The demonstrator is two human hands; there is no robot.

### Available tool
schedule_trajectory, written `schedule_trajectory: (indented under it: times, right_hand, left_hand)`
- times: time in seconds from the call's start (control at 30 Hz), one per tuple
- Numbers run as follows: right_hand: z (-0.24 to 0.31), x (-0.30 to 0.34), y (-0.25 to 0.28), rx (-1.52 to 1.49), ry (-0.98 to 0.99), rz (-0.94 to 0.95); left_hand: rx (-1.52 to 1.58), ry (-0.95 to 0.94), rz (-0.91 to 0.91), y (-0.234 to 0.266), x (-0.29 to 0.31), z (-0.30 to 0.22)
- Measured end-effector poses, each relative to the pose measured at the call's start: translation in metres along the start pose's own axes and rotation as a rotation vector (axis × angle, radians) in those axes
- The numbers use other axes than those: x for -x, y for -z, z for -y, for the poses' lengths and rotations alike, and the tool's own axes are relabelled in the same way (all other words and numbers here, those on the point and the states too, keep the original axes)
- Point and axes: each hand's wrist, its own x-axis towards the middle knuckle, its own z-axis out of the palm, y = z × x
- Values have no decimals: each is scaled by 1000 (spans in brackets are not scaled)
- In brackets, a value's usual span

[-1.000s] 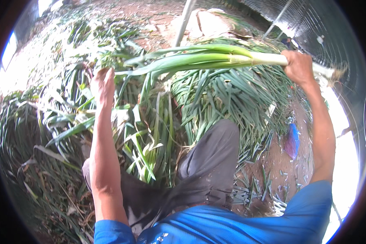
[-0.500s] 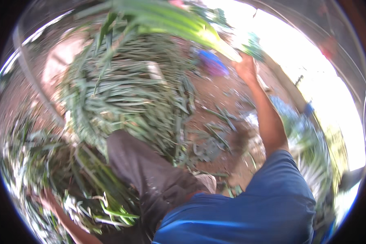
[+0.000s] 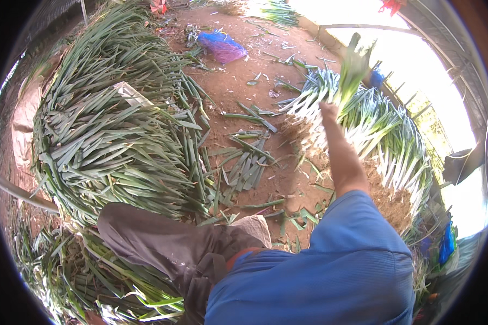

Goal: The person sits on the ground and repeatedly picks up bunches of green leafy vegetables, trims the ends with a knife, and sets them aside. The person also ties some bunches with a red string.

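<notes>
My right hand (image 3: 329,111) is closed around the pale stem of a leek (image 3: 354,70), its green leaves pointing up and away. Beneath and beside that hand runs a long row of leeks (image 3: 387,130), with white stems, brown roots and blue-green tops. Whether the held leek touches the row, I cannot tell. My left hand is out of view. Left of my bent knee lies a big heap of green leaves (image 3: 108,146), a pale flat piece (image 3: 131,95) resting on it.
A blue and purple net bundle (image 3: 222,46) lies on the bare brown soil (image 3: 217,89). Loose cut leaves (image 3: 249,157) are scattered between heap and row. More leaves (image 3: 65,265) cover the lower left. A metal pole (image 3: 24,195) crosses at the left edge.
My right hand has come down from the upper middle to the leek row on the right, leek still held. My left hand has left the view. My view has turned rightward.
</notes>
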Motion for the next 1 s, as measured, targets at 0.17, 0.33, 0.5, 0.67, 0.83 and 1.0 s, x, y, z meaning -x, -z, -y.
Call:
schedule_trajectory:
  times: [0.17,0.33,0.5,0.67,0.83,1.0]
  right_hand:
    - [46,268,-194,-610,-145,891]
    - [194,470,-189,-579,428,1458]
    - [288,711,-170,-332,1079,1998]
    - [211,903,-295,416,1248,2275]
    - [87,978,-417,140,1489,1965]
    - [8,1024,-422,401,1209,1661]
  left_hand:
    - [203,-50,-136,93,6,8]
    - [-42,-44,83,67,74,-102]
    - [139,-66,-152,91,110,-114]
    - [77,-36,-278,116,128,-114]
    - [28,69,-273,111,145,-143]
    - [8,103,-256,121,171,-137]
